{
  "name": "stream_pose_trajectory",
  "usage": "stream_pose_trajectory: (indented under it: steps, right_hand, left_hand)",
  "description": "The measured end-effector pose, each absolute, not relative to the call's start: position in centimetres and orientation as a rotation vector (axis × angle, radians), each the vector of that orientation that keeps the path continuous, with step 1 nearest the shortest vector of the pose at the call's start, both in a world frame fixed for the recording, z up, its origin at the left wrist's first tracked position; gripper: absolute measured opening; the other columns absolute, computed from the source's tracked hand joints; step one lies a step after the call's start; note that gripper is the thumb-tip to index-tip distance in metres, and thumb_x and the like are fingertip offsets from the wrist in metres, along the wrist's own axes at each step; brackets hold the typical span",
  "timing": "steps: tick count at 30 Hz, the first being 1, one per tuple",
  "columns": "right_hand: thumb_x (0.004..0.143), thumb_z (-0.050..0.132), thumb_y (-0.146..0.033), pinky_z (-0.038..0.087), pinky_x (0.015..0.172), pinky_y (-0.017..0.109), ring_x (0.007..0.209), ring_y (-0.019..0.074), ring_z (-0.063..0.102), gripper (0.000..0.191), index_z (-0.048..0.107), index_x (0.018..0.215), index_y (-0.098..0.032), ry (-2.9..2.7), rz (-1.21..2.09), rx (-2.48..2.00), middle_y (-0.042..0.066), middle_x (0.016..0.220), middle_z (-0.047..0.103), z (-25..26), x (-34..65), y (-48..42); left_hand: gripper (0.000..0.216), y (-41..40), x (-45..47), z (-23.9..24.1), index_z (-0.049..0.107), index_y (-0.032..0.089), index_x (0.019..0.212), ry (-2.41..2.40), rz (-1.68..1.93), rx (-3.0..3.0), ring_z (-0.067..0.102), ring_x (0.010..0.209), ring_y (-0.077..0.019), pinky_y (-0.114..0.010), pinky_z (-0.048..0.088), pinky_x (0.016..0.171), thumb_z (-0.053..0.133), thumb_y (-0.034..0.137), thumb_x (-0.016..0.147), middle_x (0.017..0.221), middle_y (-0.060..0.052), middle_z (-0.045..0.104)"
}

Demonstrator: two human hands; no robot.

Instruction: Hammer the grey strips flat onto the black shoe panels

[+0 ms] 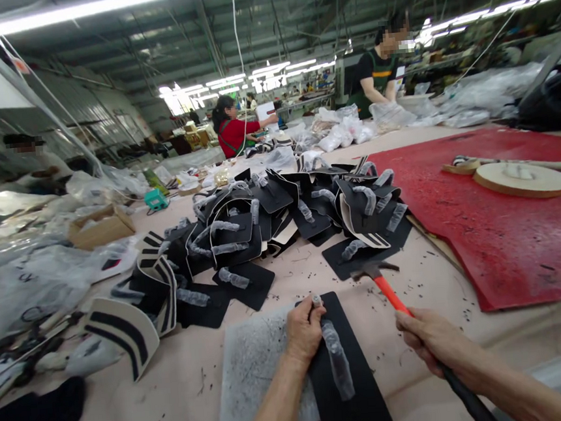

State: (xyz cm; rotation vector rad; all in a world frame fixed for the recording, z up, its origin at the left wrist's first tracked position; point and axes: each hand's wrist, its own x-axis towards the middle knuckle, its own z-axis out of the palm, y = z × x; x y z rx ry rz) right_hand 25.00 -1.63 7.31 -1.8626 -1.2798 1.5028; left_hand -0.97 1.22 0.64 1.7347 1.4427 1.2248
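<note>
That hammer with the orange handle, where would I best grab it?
Probably by the black grip at the handle's near end, coming from the near side, much as the right hand does. The hammer points its heavy head away toward the pile, so a far-back hold gives leverage. The left hand holds a small punch.

The hammer (391, 296) is seen with an orange-red handle turning black, and the panel (355, 387) is plain black, with a grey peg (316, 300) at its top and a speckled grey slab (254, 363) beneath. The bench (178, 390) is covered in beige, with a red mat (498, 231) along its right edge and cream pieces (124, 329) striped black.
</note>
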Motion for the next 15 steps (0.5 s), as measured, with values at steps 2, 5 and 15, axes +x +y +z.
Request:
stream_pose_trajectory:
  steps: [2,5,15]
  right_hand:
    - [0.091,0.028,-0.061,0.029,0.043,0.026,0.043,0.0127,0.035,0.041,0.044,0.078,-0.026,-1.509,1.180,-1.767,-0.005,0.057,0.040,9.1,23.5,-1.4]
    - [0.096,0.027,-0.055,0.031,0.053,0.030,0.052,0.0158,0.046,0.039,0.047,0.080,-0.025,-1.929,0.665,-1.616,0.000,0.060,0.051,10.5,22.0,-1.0]
    - [0.101,0.031,-0.049,0.027,0.047,0.026,0.045,0.0122,0.042,0.034,0.044,0.082,-0.024,-1.838,0.298,-1.418,-0.004,0.057,0.047,17.5,20.4,0.2]
  left_hand:
    - [0.018,1.3,-0.9,0.6,0.072,0.022,0.091,1.427,1.237,1.741,0.069,0.076,-0.0178,-0.026,0.052,0.076,0.055,0.017,0.089,0.086,-0.003,0.075]
    - [0.017,1.3,-0.9,0.4,0.072,0.021,0.089,1.429,1.240,1.769,0.067,0.075,-0.0178,-0.026,0.050,0.075,0.055,0.016,0.088,0.084,-0.003,0.074]
    - [0.016,1.5,-1.0,0.0,0.069,0.020,0.088,1.468,1.179,1.766,0.065,0.075,-0.0163,-0.025,0.048,0.075,0.054,0.015,0.087,0.083,-0.003,0.072]
